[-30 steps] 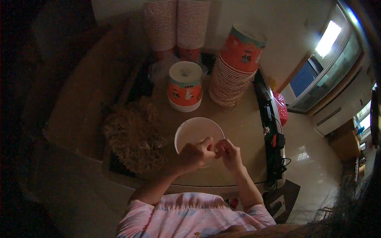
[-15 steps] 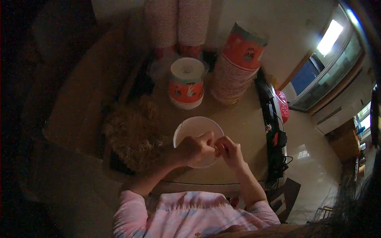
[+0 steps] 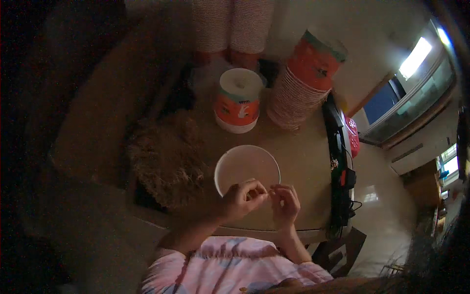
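An empty white paper bowl (image 3: pixel 245 166) stands on the brown table (image 3: pixel 303 161) right in front of me. My left hand (image 3: pixel 242 200) and my right hand (image 3: pixel 285 203) meet at its near rim, fingertips together, pinching something small and pale that I cannot make out. To the left of the bowl lies a heap of dry, tan shredded strands (image 3: pixel 169 157).
Behind the bowl stands a closed orange-and-white paper tub (image 3: pixel 238 100), with a leaning stack of paper bowls (image 3: pixel 303 83) to its right and two tall stacks (image 3: pixel 230 29) at the back. Dark devices with cables (image 3: pixel 340 161) line the table's right edge.
Both hands have slid slightly toward me, from over the bowl's middle to its near rim. The view has shifted a little; the other things stay put.
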Tool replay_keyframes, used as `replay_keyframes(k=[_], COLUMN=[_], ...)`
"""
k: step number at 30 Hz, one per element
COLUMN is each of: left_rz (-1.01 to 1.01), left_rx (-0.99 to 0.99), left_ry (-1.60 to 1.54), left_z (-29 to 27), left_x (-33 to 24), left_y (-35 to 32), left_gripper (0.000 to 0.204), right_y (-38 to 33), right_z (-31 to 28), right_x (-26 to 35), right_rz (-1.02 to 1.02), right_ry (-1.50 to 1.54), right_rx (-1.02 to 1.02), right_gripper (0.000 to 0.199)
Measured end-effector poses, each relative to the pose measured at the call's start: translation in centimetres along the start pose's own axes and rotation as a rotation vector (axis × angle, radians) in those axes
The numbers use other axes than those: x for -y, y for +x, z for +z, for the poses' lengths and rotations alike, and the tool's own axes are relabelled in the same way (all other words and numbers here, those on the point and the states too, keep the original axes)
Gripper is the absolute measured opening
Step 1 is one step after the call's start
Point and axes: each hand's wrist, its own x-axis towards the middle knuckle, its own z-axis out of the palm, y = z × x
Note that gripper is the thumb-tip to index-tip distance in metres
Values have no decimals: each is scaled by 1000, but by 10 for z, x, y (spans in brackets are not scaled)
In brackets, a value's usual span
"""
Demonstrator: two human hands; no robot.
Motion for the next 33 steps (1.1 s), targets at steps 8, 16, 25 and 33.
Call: replay_keyframes(k=[8,16,25,33], left_rz=[-279,-301,-164,-51], left_rx=[-43,-108,-145,-199], left_ry=[-492,-454,-310,-29], left_z=[5,7,5,6], left_x=[-10,-7,6,2], left_y=[-4,-1,-1,-3], left_gripper=[12,11,9,15], right_y=[-11,-15,-9,0], right_z=[18,21,10,4], right_x=[18,17,17,16], right_rz=[15,326,218,310], right_ry=[216,607,463,267], right_rx=[-241,-292,-93,-26], right_gripper=[6,12,18,6])
